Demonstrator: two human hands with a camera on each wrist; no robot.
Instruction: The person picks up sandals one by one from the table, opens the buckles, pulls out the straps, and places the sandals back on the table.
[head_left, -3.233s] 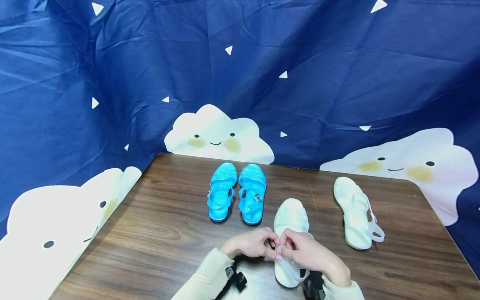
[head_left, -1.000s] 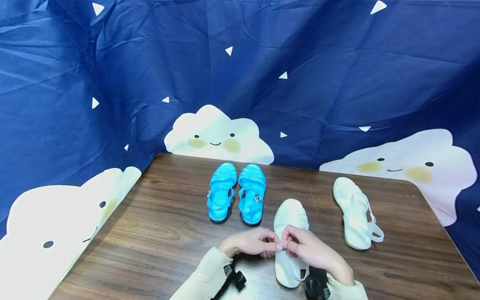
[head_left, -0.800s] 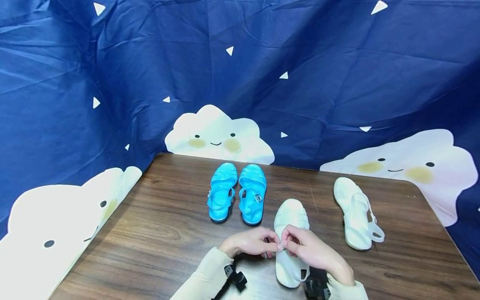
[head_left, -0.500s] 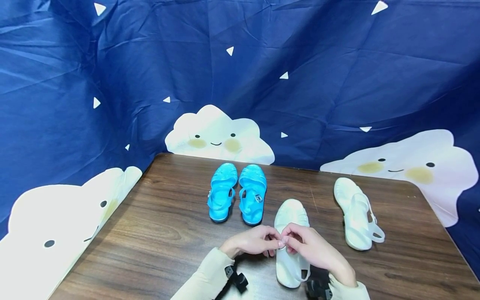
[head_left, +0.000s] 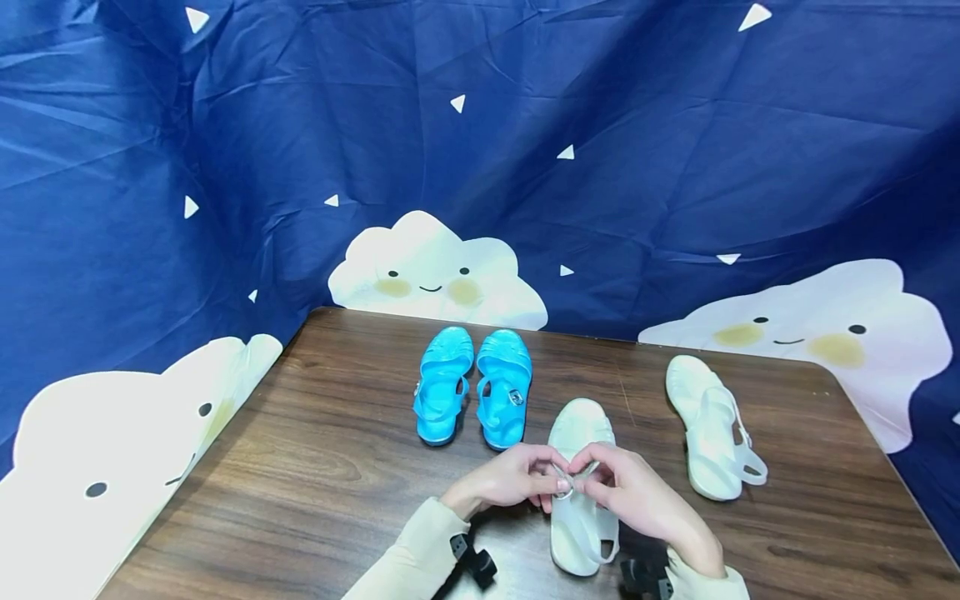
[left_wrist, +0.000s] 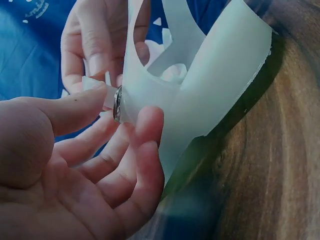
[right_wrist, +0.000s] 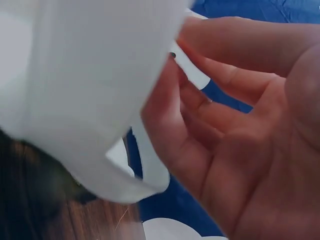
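A white sandal (head_left: 581,425) stands toe away at the table's near side, between both hands. My left hand (head_left: 510,479) pinches its strap by the metal buckle (head_left: 564,492). Across from it, my right hand (head_left: 633,496) pinches the strap with thumb and forefinger. In the left wrist view, the left thumb lies on the pale strap end (left_wrist: 92,85) beside the buckle (left_wrist: 117,103), with the right hand (left_wrist: 100,40) behind. The sandal (right_wrist: 90,70) partly hides the right fingertips in the right wrist view.
Two blue sandals (head_left: 442,383) (head_left: 505,387) stand side by side farther back on the brown table (head_left: 330,442). Another white sandal (head_left: 705,425) lies to the right, its strap spread outward. A blue cloth (head_left: 480,150) with clouds hangs behind the table.
Both hands have moved slightly away from me and their forefingers have spread from the thumbs, so the buckle and strap show more between them. The sandals remain in place.
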